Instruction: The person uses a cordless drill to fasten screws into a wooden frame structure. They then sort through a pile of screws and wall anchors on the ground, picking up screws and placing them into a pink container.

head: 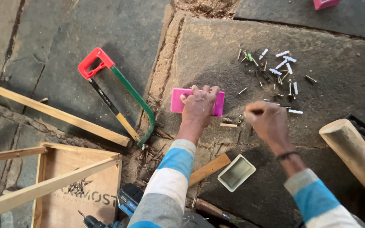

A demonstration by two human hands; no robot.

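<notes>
We see a hacksaw (115,98) on the stone floor (64,42). Our left hand (198,105) lies palm down, fingers spread, on a pink box (178,101). Our right hand (268,121), blurred, pinches a screw (256,112) beside scattered screws (275,71).
</notes>
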